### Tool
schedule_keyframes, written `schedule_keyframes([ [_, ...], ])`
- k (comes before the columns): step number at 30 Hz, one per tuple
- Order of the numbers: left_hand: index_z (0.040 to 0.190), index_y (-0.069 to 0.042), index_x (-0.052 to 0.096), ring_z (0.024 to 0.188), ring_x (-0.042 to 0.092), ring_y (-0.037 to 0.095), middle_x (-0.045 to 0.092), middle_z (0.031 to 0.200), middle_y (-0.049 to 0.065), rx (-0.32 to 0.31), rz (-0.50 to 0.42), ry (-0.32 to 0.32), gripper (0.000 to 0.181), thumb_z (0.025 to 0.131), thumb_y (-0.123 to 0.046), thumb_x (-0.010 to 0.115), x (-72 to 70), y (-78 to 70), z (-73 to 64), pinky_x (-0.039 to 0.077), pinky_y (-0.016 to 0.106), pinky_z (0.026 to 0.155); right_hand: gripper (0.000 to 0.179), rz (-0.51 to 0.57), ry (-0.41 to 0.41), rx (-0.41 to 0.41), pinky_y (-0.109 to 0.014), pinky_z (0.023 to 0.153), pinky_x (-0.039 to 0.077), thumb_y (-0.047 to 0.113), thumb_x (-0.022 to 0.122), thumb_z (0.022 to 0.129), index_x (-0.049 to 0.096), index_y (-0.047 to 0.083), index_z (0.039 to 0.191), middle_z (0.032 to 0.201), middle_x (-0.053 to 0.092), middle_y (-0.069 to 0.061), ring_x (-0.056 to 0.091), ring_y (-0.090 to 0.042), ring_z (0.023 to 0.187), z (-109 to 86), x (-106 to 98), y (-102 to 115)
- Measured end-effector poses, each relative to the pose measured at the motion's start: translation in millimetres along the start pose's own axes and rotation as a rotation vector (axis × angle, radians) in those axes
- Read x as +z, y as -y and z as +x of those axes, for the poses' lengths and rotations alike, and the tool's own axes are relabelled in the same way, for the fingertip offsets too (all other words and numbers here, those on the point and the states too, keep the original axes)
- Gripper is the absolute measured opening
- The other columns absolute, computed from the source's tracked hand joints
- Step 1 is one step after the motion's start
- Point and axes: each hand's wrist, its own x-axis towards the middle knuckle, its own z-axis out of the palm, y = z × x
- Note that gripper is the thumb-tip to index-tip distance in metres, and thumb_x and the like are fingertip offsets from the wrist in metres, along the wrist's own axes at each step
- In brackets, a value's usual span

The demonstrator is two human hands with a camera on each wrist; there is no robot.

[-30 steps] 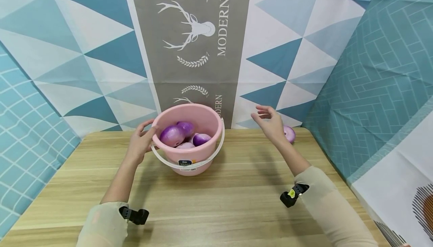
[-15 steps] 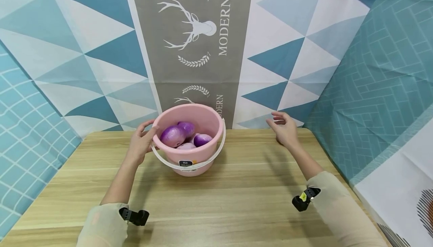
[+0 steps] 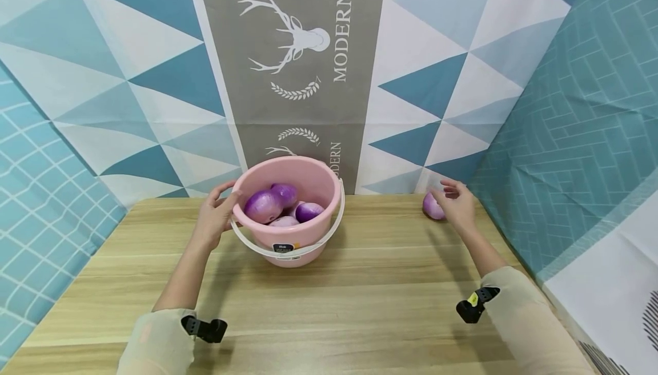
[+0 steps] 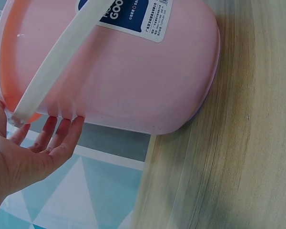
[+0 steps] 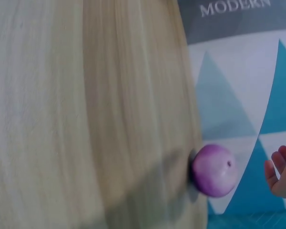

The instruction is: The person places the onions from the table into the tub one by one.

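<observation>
A pink bucket (image 3: 290,244) stands upright at the back of the table, with several purple onions (image 3: 264,206) inside. At its left side my left hand (image 3: 216,215) holds the rim, the thumb at the edge; in the left wrist view the fingertips (image 4: 62,125) press against the outer wall. One more purple onion (image 3: 433,206) lies on the table near the back right edge. My right hand (image 3: 457,206) hovers just right of that onion, partly overlapping it in the head view. The right wrist view shows this onion (image 5: 214,170) apart from the fingers (image 5: 271,174), which hold nothing.
The bucket's white handle (image 3: 288,254) hangs down across its front. A wooden table (image 3: 329,318) carries everything. Patterned sheets rise behind the table (image 3: 411,89) and along its right side (image 3: 565,135).
My right hand has moved right and slightly down, from left of the lone onion past it to its right side. The left hand and bucket have stayed in place.
</observation>
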Motion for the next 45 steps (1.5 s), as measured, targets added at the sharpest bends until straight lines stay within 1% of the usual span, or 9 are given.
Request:
schedule_keyframes([
  [5,0.140,-0.013,0.038,0.068,0.062,0.002,0.048,0.109,0.009,-0.002,-0.001,-0.001,0.055,0.092,-0.034,0.057,-0.8,0.5,-0.3,0.060,0.025,0.062,0.043,-0.015,-0.009,0.032,-0.018,0.082,0.040,0.020,0.062,0.089,0.053,-0.003,0.124,0.123,0.052,-0.027,0.049,-0.035,0.111,4.0,-4.6,-17.2],
  [9,0.139,-0.014,0.038,0.068,0.062,0.002,0.047,0.110,0.010,-0.001,-0.005,-0.002,0.054,0.093,-0.034,0.057,-0.9,1.0,-0.2,0.060,0.026,0.062,0.046,-0.046,-0.012,0.078,-0.033,0.091,0.044,0.022,0.061,0.090,0.050,-0.003,0.127,0.126,0.048,-0.028,0.046,-0.038,0.115,6.1,-8.0,-27.5],
  [12,0.139,-0.013,0.039,0.067,0.062,0.003,0.048,0.109,0.009,0.002,-0.011,-0.002,0.053,0.093,-0.033,0.057,-0.6,1.5,-0.1,0.060,0.026,0.062,0.051,-0.068,-0.002,0.120,-0.044,0.098,0.043,0.025,0.060,0.090,0.047,-0.002,0.131,0.130,0.043,-0.028,0.043,-0.039,0.118,6.6,-9.8,-31.8],
  [14,0.139,-0.013,0.039,0.067,0.062,0.003,0.048,0.107,0.008,0.004,-0.010,-0.004,0.053,0.092,-0.033,0.057,-0.5,1.7,0.0,0.060,0.027,0.062,0.054,-0.075,0.011,0.139,-0.047,0.100,0.042,0.026,0.060,0.090,0.045,-0.001,0.134,0.133,0.041,-0.029,0.042,-0.040,0.121,6.8,-10.1,-33.8],
  [21,0.141,-0.011,0.036,0.066,0.062,0.002,0.049,0.109,0.010,0.003,0.005,-0.009,0.055,0.093,-0.032,0.055,0.8,1.0,-0.6,0.060,0.026,0.062,0.058,-0.078,0.028,0.172,-0.048,0.099,0.042,0.025,0.060,0.090,0.039,-0.004,0.137,0.137,0.036,-0.031,0.039,-0.042,0.123,9.4,-8.6,-43.1],
  [28,0.142,-0.012,0.035,0.066,0.061,0.002,0.048,0.113,0.015,0.000,0.011,-0.008,0.056,0.094,-0.033,0.054,0.4,0.4,-2.4,0.060,0.025,0.062,0.059,-0.101,0.014,0.142,-0.053,0.101,0.042,0.022,0.063,0.088,0.040,-0.008,0.134,0.138,0.035,-0.030,0.039,-0.045,0.125,11.5,-4.4,-55.7],
  [30,0.142,-0.012,0.035,0.066,0.061,0.002,0.048,0.114,0.016,0.004,0.011,-0.008,0.056,0.094,-0.033,0.054,0.2,1.2,-2.1,0.060,0.026,0.062,0.060,-0.115,0.015,0.136,-0.054,0.101,0.041,0.022,0.064,0.088,0.040,-0.008,0.134,0.138,0.036,-0.030,0.037,-0.045,0.125,12.1,-2.6,-56.7],
  [36,0.141,-0.011,0.035,0.067,0.062,0.002,0.046,0.118,0.018,0.012,0.012,-0.006,0.055,0.094,-0.033,0.054,0.2,2.6,-1.4,0.060,0.026,0.062,0.063,-0.161,0.042,0.167,-0.056,0.105,0.036,0.026,0.061,0.089,0.035,-0.005,0.137,0.138,0.036,-0.032,0.034,-0.045,0.129,11.7,-0.2,-57.5],
  [45,0.141,-0.011,0.035,0.068,0.062,0.002,0.046,0.120,0.020,0.016,0.003,-0.003,0.056,0.094,-0.032,0.054,-0.1,0.8,-2.2,0.060,0.026,0.062,0.068,-0.192,0.079,0.193,-0.056,0.109,0.033,0.027,0.060,0.089,0.030,-0.006,0.140,0.139,0.034,-0.035,0.033,-0.046,0.129,13.9,2.3,-58.4],
])
